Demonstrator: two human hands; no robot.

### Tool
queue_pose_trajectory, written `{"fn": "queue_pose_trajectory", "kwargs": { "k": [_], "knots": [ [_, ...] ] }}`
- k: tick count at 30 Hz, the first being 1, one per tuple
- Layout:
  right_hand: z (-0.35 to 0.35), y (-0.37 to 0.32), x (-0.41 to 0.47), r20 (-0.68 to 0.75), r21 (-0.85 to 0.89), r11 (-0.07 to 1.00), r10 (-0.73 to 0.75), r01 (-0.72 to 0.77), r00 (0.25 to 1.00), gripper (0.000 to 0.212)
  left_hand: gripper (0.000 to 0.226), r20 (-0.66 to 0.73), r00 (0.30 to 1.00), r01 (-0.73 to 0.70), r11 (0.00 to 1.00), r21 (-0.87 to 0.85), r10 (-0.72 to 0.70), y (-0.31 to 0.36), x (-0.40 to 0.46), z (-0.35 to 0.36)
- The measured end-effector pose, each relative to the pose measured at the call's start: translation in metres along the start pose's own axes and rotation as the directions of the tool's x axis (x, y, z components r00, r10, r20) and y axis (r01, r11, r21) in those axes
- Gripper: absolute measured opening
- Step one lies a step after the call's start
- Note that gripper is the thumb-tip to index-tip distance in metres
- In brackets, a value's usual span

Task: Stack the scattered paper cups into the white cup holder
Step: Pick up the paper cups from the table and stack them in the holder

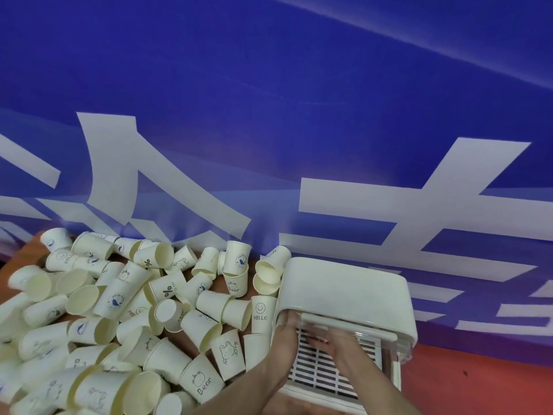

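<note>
The white cup holder stands at the right, with a rounded top, a clear front flap and a slatted grille at its base. Both my hands reach into its open front. The fingers of my left hand go up behind the clear flap at the holder's left edge and are blurred there. My right hand lies over the grille with its fingers stretched to the left and holds no cup. Several scattered paper cups lie in a heap to the left, some printed "HELLO" or "Bear".
The heap of cups covers the reddish-brown table from the left edge up to the holder. A blue banner with large white characters hangs directly behind the table. Bare tabletop shows to the right of the holder.
</note>
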State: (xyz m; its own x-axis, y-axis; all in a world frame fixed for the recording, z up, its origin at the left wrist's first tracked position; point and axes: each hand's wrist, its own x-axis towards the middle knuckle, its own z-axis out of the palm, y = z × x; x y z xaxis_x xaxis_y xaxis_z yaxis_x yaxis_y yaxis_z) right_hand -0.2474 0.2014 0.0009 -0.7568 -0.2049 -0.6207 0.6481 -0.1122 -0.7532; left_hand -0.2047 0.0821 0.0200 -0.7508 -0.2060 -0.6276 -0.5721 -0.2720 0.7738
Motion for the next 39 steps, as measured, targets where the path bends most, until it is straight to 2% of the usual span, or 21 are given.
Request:
{"fn": "queue_pose_trajectory", "kwargs": {
  "k": [4,7,9,13,19,23,25,27,30,34,37,39],
  "knots": [
    [-0.005,0.001,-0.008,-0.066,-0.03,0.999,0.015,-0.017,0.998,0.025,0.041,0.102,0.995,0.008,1.0,-0.007,-0.008,0.002,-0.013,-0.009],
    [-0.01,0.007,-0.017,-0.166,-0.03,0.996,0.077,-0.083,0.983,0.023,0.041,0.161,0.986,0.035,0.995,0.097,-0.051,0.0,-0.023,-0.022],
    [-0.011,0.012,-0.026,-0.18,-0.07,0.99,0.109,-0.123,0.978,0.022,0.037,0.17,0.982,0.064,0.987,0.145,-0.088,0.001,-0.031,-0.03],
    [-0.002,0.018,-0.049,-0.179,-0.146,0.984,0.079,-0.105,0.981,0.017,0.049,0.194,0.981,-0.004,0.982,0.187,-0.033,0.013,-0.053,-0.043],
    [0.025,0.022,-0.085,-0.106,-0.372,0.921,0.082,-0.116,0.991,0.014,0.049,0.055,0.993,-0.11,0.989,0.097,0.106,0.045,-0.07,-0.065],
    [0.055,0.019,-0.105,-0.064,-0.485,0.863,0.126,-0.141,0.99,0.022,0.041,-0.122,0.981,-0.145,0.988,0.049,0.15,0.075,-0.071,-0.083],
    [0.073,0.014,-0.115,-0.02,-0.526,0.843,0.12,-0.113,0.993,0.021,0.042,-0.207,0.96,-0.173,0.981,0.082,0.187,0.087,-0.071,-0.089],
    [0.093,0.007,-0.125,0.023,-0.556,0.828,0.103,-0.073,0.994,0.02,0.045,-0.215,0.947,-0.197,0.961,0.194,0.238,0.099,-0.074,-0.096],
    [0.117,-0.002,-0.131,0.106,-0.636,0.772,0.06,0.021,0.993,0.017,0.047,-0.172,0.937,-0.196,0.868,0.457,0.303,0.111,-0.083,-0.123],
    [0.142,-0.006,-0.133,0.187,-0.726,0.679,0.037,0.112,0.982,0.021,0.035,-0.142,0.932,-0.096,0.606,0.79,0.333,0.109,-0.101,-0.189],
    [0.164,-0.005,-0.129,0.219,-0.777,0.611,0.043,0.147,0.975,0.019,0.03,-0.149,0.949,0.034,0.379,0.925,0.276,0.1,-0.122,-0.231],
    [0.182,0.002,-0.128,0.238,-0.811,0.56,0.053,0.168,0.97,0.019,0.029,-0.186,0.964,0.127,0.285,0.95,0.192,0.091,-0.135,-0.26]
  ]
}}
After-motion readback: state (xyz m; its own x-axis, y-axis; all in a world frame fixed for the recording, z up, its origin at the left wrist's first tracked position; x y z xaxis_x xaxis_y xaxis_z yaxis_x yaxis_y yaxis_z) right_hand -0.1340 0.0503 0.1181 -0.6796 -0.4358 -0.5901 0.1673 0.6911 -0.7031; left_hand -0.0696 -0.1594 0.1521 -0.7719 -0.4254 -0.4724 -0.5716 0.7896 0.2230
